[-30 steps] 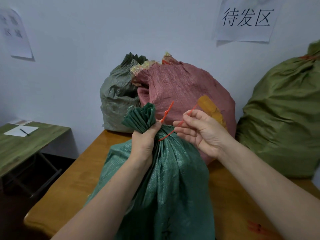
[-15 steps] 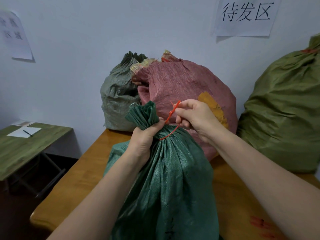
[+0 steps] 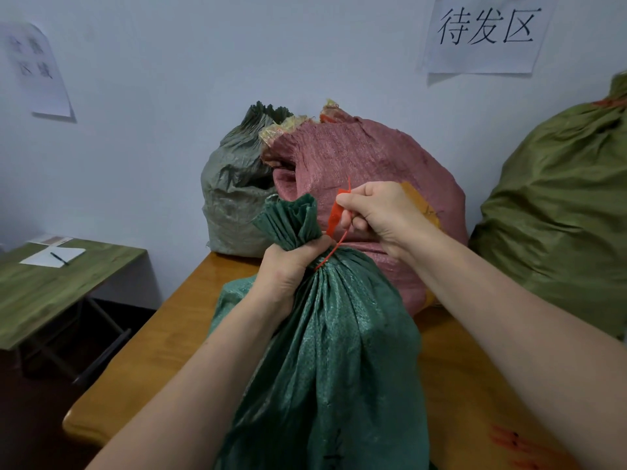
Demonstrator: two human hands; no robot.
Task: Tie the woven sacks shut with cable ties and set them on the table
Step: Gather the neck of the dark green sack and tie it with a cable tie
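A dark green woven sack (image 3: 339, 351) stands in front of me at the near edge of the wooden table (image 3: 149, 354). My left hand (image 3: 288, 269) grips its bunched neck just below the pleated top. A red cable tie (image 3: 334, 220) loops around that neck. My right hand (image 3: 380, 215) pinches the tie's flat end beside the neck, to the right. Behind stand a grey-green sack (image 3: 237, 191), a pink sack (image 3: 369, 171) and, at the far right, an olive sack (image 3: 559, 212) with a red tie at its top.
Several red cable ties (image 3: 512, 446) lie on the table at the near right. A low green side table (image 3: 51, 286) with paper and a pen stands at the left. Paper signs hang on the white wall (image 3: 152, 96) behind the sacks.
My right hand has moved in toward the sack's neck, and the tie's loop has drawn tighter around it. My left hand has kept its grip on the neck.
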